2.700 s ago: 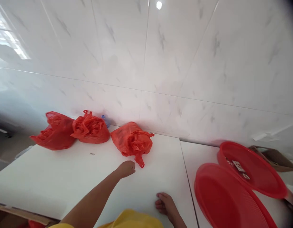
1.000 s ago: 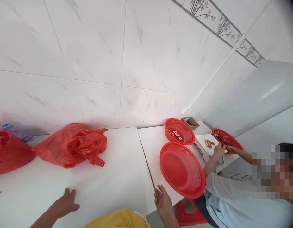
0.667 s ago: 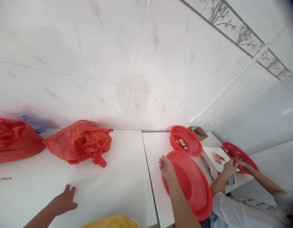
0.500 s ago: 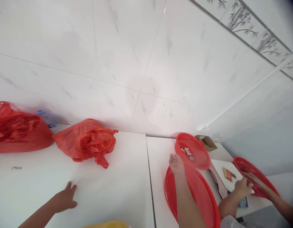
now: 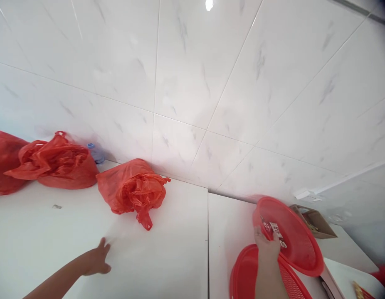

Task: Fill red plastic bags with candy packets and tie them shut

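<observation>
Red plastic mostly – so everything gets placed off the upper basket (image 5: 295,224). Small packets (image 5: 276,229) lie inside it, at the side nearest my right hand (image 5: 269,245); its raised sides presumably keep loose pieces together. Lower basket (image 5: 244,274) sits just in front of it, the 2 rims overlapping in view, can't tell if touching; likely set close so 1 arm reaches either. Open carton (image 5: 326,231) just right of it. 3 red bags (image 5: 134,187) in a row well left of it, tops bunched, set back toward the wall (image 5: 192,62) probably for room up front. Clear bottle (image 5: 97,155), blue cap, also left of it, behind the bags.

Fingers: right ones at the upper basket's near rim, partly bent, beside the packets – whether they grip packet or rim, can't tell. Forearm (image 5: 269,280) crosses over the lower basket. Left hand (image 5: 95,259) well left of the upper basket, low over the white tabletop (image 5: 167,257), fingers loosely spread, holding nothing; contact with the surface unclear. Perhaps parked for balance.
</observation>
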{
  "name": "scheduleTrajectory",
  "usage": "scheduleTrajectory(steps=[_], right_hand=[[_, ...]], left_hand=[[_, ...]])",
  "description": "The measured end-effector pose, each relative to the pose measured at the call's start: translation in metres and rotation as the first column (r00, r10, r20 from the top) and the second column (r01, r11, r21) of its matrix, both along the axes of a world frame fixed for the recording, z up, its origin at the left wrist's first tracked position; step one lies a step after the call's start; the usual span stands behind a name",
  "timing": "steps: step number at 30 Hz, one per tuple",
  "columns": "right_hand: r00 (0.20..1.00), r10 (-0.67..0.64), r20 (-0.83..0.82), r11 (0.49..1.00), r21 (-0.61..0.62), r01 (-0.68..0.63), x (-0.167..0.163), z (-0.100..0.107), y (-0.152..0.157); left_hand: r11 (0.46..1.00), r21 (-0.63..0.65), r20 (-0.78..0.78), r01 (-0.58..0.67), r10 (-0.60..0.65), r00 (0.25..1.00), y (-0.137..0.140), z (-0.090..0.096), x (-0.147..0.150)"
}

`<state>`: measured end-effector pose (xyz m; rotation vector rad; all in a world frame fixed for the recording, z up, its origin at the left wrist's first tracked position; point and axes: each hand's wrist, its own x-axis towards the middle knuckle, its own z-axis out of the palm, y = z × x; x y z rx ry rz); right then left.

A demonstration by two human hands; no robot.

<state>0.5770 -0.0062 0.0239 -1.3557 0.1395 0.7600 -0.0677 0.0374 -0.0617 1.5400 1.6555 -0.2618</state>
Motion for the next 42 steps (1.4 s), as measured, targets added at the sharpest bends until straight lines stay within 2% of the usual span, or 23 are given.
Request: scheduleTrajectory(steps=[3, 8, 12, 16, 19, 23, 30, 33, 37, 42], right_hand=[[0.983, -0.164, -0.089, 0.982, 0.076, 0.17, 0.016, -0.008, -0.001], [0.95, -0.265, -0.162, 0.932, 0.211, 0.296, 0.034, -0.013, -0.004], [0.92, -0.304, -0.247, 0.859, 0.346, 0.377, 0.046, -0.008, 0.003], [0.909, -0.295, -0.293, 0.849, 0.356, 0.39, 0.046, 0.001, 0.007], [0.91, -0.271, -0.315, 0.839, 0.386, 0.384, 0.037, 0.008, 0.005], [0.915, -0.23, -0.332, 0.815, 0.448, 0.368, 0.017, 0.02, 0.001], [0.946, -0.109, -0.305, 0.795, 0.544, 0.267, -0.029, 0.052, -0.01], [0.971, -0.102, -0.217, 0.817, 0.539, 0.206, -0.062, 0.059, -0.018], [0.998, -0.027, -0.059, 0.885, 0.463, 0.052, -0.118, 0.049, -0.029], [0.995, 0.061, -0.078, 0.917, 0.398, -0.025, -0.185, 0.019, -0.047]], left_hand=[[0.998, -0.052, -0.012, 0.041, -0.041, 0.999, 0.001, 0.005, 0.003], [0.998, -0.048, -0.03, 0.05, -0.052, 0.998, 0.003, -0.008, 0.001], [0.999, -0.03, 0.008, 0.025, -0.025, 1.0, 0.006, -0.023, -0.005], [0.997, -0.05, 0.001, 0.062, -0.062, 0.998, 0.009, -0.031, -0.008], [0.997, -0.019, 0.012, 0.077, -0.077, 0.997, 0.01, -0.032, -0.009], [0.996, -0.019, 0.001, 0.084, -0.084, 0.996, 0.01, -0.026, -0.006], [0.98, -0.096, -0.102, 0.174, -0.184, 0.978, 0.008, 0.0, 0.008], [0.977, -0.104, -0.127, 0.188, -0.201, 0.971, 0.006, 0.006, 0.011], [0.975, -0.091, -0.128, 0.201, -0.212, 0.969, 0.005, 0.007, 0.012], [0.962, -0.103, -0.125, 0.253, -0.264, 0.956, 0.006, 0.012, 0.012]])
